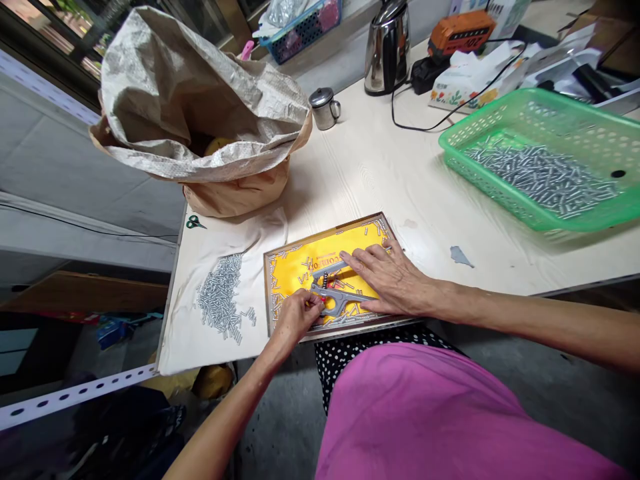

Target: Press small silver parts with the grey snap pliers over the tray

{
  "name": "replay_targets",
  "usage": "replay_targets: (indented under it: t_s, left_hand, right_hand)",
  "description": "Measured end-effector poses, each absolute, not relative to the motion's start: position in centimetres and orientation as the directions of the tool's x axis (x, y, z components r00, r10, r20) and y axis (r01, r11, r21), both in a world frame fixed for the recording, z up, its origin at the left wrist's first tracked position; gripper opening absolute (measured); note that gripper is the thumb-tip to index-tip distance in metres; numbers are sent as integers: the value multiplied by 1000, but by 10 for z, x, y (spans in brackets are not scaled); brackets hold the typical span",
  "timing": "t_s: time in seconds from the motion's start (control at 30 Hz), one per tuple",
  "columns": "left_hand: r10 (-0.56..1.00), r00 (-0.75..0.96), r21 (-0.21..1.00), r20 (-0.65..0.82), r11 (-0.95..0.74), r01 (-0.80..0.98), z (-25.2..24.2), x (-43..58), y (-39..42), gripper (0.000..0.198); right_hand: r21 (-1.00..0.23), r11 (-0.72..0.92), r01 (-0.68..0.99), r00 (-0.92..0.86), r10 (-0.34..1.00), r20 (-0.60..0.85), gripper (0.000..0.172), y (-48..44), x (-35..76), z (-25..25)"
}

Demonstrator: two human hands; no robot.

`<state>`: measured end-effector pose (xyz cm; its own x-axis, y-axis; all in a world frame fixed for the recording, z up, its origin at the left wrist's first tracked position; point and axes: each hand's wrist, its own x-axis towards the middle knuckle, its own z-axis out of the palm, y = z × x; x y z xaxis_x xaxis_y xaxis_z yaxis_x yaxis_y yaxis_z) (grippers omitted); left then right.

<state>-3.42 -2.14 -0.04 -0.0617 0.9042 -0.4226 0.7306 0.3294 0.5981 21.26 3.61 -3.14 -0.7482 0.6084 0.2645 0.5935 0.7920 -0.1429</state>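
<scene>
A shallow brown-rimmed tray [266, 293] with a yellow bottom lies at the table's front edge, small metal pins scattered inside. Over it, my right hand [387, 277] grips a grey plier-like hand tool [345, 297] by its spread handles, with a coil spring between them and a bit of red near its head. My left hand [295, 313] is closed in a pinch at the tool's left end, beside the red part. What the left fingertips hold is too small to make out. A heap of silvery pins [220, 297] lies left of the tray.
A large paper-lined sack [235, 190] stands at the back left, with small green scissors [195, 222] before it. Behind are a lidded metal mug [325, 110] and a kettle [387, 50]. On the right sits a green basket [525, 207] of similar pins.
</scene>
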Motion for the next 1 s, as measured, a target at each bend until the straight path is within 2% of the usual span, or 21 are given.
replay_targets:
  t_s: [0.2, 0.37, 0.5, 0.73, 0.83, 0.87, 0.93, 1.0]
  left_hand:
    - [894, -75, 594, -443, 355, 722, 2, -32, -24, 17]
    - [905, -98, 590, -414, 348, 728, 0, -32, -25, 16]
    - [914, -92, 627, -394, 341, 701, 0, -32, -27, 15]
    - [893, -101, 644, -438, 390, 658, -4, -35, -26, 13]
    - [900, -85, 622, -428, 361, 695, -5, -37, -31, 15]
    - [919, -87, 607, -384, 322, 727, -5, -36, -34, 15]
    - [975, -89, 554, -203, 189, 811, -2, -31, -41, 11]
    - [999, -35, 434, 39, 14, 901, 3, -21, -44, 31]
  right_hand:
    - [-185, 730, 658, -683, 681, 264, 82, 26, 203, -33]
    - [-111, 716, 689, -681, 692, 241, 85, 23, 202, -32]
    - [-69, 718, 693, -690, 688, 224, 89, 27, 202, -30]
    - [-62, 763, 643, -720, 631, 290, 80, 32, 198, -26]
    - [-102, 778, 620, -729, 619, 291, 75, 32, 197, -31]
    - [-119, 783, 610, -732, 615, 292, 71, 32, 197, -33]
    - [-145, 794, 591, -737, 604, 304, 62, 32, 196, -36]
    - [-148, 811, 566, -741, 579, 341, 55, 33, 195, -35]
